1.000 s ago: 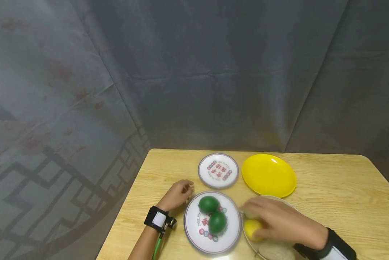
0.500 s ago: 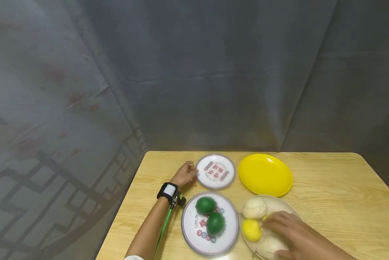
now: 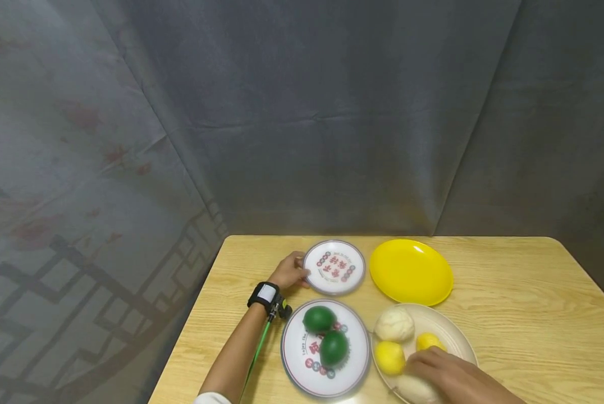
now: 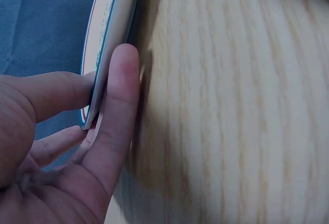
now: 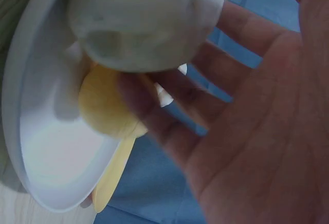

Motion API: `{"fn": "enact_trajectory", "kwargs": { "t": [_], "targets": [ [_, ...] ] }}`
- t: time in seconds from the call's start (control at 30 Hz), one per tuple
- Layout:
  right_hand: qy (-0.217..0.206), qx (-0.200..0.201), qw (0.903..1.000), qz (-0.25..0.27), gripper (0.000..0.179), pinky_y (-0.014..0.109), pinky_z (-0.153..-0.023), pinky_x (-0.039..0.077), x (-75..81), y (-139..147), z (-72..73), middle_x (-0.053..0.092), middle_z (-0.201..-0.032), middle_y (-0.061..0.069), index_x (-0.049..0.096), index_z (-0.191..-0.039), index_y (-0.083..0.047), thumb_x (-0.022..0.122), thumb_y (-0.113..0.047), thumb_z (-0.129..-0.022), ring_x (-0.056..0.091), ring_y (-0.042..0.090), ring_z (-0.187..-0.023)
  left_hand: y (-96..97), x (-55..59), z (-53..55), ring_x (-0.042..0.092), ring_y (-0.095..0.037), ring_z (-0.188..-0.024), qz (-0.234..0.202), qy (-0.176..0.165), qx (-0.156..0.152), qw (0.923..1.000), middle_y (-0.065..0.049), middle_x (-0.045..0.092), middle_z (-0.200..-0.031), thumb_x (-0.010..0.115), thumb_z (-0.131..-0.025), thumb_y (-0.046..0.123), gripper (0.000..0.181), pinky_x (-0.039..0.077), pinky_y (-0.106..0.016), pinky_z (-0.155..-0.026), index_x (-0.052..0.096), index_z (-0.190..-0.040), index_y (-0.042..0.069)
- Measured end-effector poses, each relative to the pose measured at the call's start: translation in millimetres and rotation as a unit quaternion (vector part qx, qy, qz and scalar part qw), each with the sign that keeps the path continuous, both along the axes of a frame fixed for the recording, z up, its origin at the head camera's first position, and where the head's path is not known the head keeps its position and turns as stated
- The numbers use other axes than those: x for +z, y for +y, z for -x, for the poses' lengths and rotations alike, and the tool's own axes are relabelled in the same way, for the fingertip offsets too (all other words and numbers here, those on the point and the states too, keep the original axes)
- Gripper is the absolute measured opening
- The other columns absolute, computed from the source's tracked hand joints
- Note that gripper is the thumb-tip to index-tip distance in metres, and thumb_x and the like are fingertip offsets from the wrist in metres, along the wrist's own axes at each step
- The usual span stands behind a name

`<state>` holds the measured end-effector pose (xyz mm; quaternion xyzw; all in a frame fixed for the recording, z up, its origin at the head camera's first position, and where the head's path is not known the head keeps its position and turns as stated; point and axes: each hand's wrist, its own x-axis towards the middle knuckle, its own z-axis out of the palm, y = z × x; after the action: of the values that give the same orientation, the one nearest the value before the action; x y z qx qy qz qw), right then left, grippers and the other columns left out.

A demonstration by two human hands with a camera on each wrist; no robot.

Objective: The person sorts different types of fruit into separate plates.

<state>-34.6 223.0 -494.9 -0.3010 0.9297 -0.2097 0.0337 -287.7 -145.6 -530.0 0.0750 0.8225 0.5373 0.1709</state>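
Note:
My left hand [image 3: 289, 273] pinches the left rim of a small white plate [image 3: 351, 283] with red characters; the left wrist view has the plate's edge [image 4: 110, 39] between thumb and fingers. My right hand [image 3: 445, 373] is over the cream plate [image 3: 456, 331], its fingers at the nearer cream-white, turnip-like vegetable [image 3: 415, 388]. In the right wrist view, that vegetable [image 5: 146, 18] is in front of fairly straight fingers, apart from the palm. Two lemons [image 3: 390, 358] and another round cream-white vegetable [image 3: 395, 324] lie on the cream plate, the right lemon [image 3: 430, 340] just beyond the fingers.
A larger white plate [image 3: 302, 379] bearing two green lemon-shaped fruits [image 3: 334, 348] stands between my arms. Behind the cream plate is a yellow plate [image 3: 411, 272]. Grey curtains [image 3: 322, 168] hang beyond the wooden table [image 3: 524, 303].
My left hand has moved forward from beside the larger white plate to the small plate's rim and gripped it. My right hand has shifted from the left lemon toward the near right.

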Motion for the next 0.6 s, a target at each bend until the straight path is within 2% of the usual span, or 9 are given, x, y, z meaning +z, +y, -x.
{"fn": "enact_trajectory", "kwargs": {
  "t": [0.17, 0.3, 0.4, 0.43, 0.5, 0.53, 0.6],
  "targets": [
    [-0.023, -0.012, 0.9996, 0.009, 0.055, 0.025, -0.078, 0.057, 7.7, -2.5, -2.7, 0.062, -0.117, -0.026, 0.067, -0.124, -0.045, 0.073, -0.080, -0.082, 0.052, -0.009, -0.096, -2.5, -3.4, 2.6, 0.071, -0.019, -0.069, 0.007, 0.007, 0.007, 0.9999, -0.019, 0.057, -0.108, 0.065, -0.100, -0.005, 0.056, 0.067, -0.033, -0.070, 0.045, -0.153, -0.004],
    [-0.055, 0.004, 0.9982, 0.021, 0.053, 0.023, -0.083, 0.057, 25.4, 2.7, 9.4, 0.062, -0.123, -0.027, 0.063, -0.132, -0.046, 0.083, -0.061, -0.085, 0.056, -0.006, -0.101, -2.4, 1.1, -0.6, 0.071, -0.019, -0.072, 0.016, 0.016, 0.011, 0.9997, -0.018, 0.057, -0.104, 0.065, -0.100, -0.005, 0.056, 0.067, -0.033, -0.072, 0.046, -0.153, -0.005],
    [0.002, 0.038, 0.9991, 0.016, 0.059, 0.030, -0.091, 0.061, 37.9, 6.2, 30.6, 0.065, -0.131, -0.020, 0.065, -0.136, -0.040, 0.089, -0.042, -0.083, 0.062, 0.002, -0.111, -1.8, 3.5, -1.9, 0.071, -0.020, -0.073, 0.012, 0.016, 0.004, 0.9998, -0.018, 0.057, -0.103, 0.065, -0.100, -0.005, 0.058, 0.067, -0.034, -0.073, 0.044, -0.154, -0.007],
    [0.035, 0.045, 0.9983, 0.015, 0.060, 0.033, -0.092, 0.062, 43.0, 5.6, 39.2, 0.067, -0.131, -0.017, 0.066, -0.136, -0.037, 0.091, -0.038, -0.081, 0.063, 0.006, -0.113, -1.4, 4.4, -2.1, 0.071, -0.020, -0.073, 0.011, 0.016, 0.001, 0.9998, -0.017, 0.057, -0.102, 0.065, -0.100, -0.005, 0.058, 0.067, -0.033, -0.073, 0.043, -0.154, -0.007],
    [0.080, 0.045, 0.9957, 0.015, 0.057, 0.038, -0.092, 0.063, 55.2, 1.8, 59.9, 0.069, -0.131, -0.011, 0.069, -0.134, -0.031, 0.092, -0.033, -0.081, 0.065, 0.012, -0.114, -0.6, 5.2, -2.0, 0.072, -0.020, -0.073, 0.012, 0.019, -0.005, 0.9997, -0.015, 0.056, -0.100, 0.064, -0.100, -0.005, 0.059, 0.067, -0.032, -0.073, 0.042, -0.154, -0.008],
    [0.095, 0.040, 0.9945, 0.016, 0.057, 0.041, -0.093, 0.063, 61.6, -0.9, 71.0, 0.070, -0.131, -0.008, 0.070, -0.133, -0.029, 0.092, -0.032, -0.081, 0.065, 0.016, -0.115, -0.1, 5.3, -2.1, 0.071, -0.020, -0.072, 0.015, 0.021, -0.006, 0.9996, -0.014, 0.056, -0.099, 0.064, -0.100, -0.005, 0.059, 0.067, -0.032, -0.072, 0.042, -0.154, -0.008],
    [0.088, 0.026, 0.9954, 0.027, 0.055, 0.044, -0.095, 0.062, 74.3, -7.6, 95.4, 0.070, -0.133, -0.005, 0.071, -0.134, -0.024, 0.091, -0.029, -0.083, 0.065, 0.019, -0.118, 0.8, 5.4, -2.1, 0.071, -0.020, -0.072, 0.019, 0.022, -0.006, 0.9996, -0.013, 0.055, -0.098, 0.064, -0.100, -0.005, 0.058, 0.067, -0.031, -0.071, 0.043, -0.153, -0.008]
  ]
}}
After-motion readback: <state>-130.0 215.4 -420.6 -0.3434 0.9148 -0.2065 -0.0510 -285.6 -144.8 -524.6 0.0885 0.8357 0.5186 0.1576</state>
